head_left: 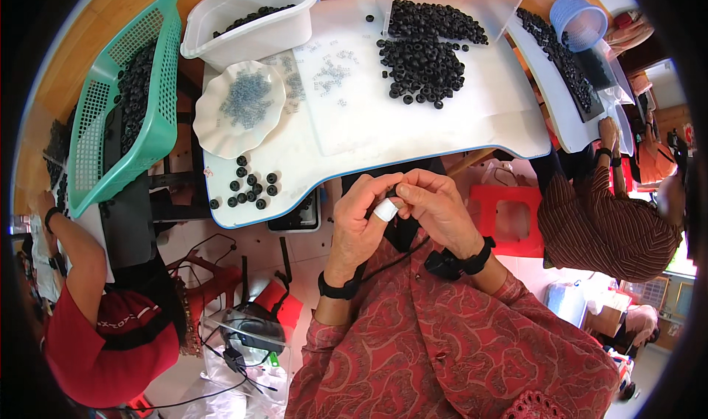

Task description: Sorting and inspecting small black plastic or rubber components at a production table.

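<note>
In front of my chest, just off the table's near edge, my left hand [358, 216] and my right hand [444, 211] meet with fingertips pinched together. A small black round part [392, 191] shows between them, mostly covered by the fingers. White tape [386, 210] wraps my left thumb. Beyond the hands, a heap of black round parts [420, 69] lies on the white table [354, 135]. Several more black parts [252, 187] are scattered at the table's near left. A scalloped cream plate [209, 128] bears a pile of tiny clear pieces [247, 98].
At the back left stand a white tub [247, 42] and a green basket [164, 117], both with black parts. A clear plastic box [509, 10] stands at the back. Co-workers sit left [110, 345] and right [608, 227]. A red stool [509, 216] is right of my hands.
</note>
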Tool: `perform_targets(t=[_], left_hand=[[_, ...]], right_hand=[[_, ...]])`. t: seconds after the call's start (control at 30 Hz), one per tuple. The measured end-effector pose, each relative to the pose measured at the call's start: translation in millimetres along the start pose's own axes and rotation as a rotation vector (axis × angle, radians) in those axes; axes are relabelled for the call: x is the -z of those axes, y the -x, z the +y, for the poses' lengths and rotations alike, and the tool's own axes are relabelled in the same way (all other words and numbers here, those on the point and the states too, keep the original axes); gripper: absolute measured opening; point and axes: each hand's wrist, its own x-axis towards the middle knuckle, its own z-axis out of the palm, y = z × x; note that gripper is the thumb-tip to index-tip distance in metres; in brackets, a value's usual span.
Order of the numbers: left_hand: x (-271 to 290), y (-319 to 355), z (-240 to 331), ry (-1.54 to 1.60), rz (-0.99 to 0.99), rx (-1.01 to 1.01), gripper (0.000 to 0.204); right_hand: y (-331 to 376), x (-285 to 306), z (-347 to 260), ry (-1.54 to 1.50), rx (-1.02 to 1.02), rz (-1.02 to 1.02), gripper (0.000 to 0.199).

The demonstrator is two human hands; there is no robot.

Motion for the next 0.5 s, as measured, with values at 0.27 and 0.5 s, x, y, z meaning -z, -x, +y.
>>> perform_targets(t=[0.27, 0.5], left_hand=[[5, -2, 3, 0.004, -0.048, -0.005, 0.025], [6, -2, 7, -0.007, -0.082, 0.068, 0.028]], right_hand=[[0, 3, -1, 0.082, -0.008, -0.011, 0.019], [-1, 9, 3, 0.122, 0.001, -0.005, 0.020]])
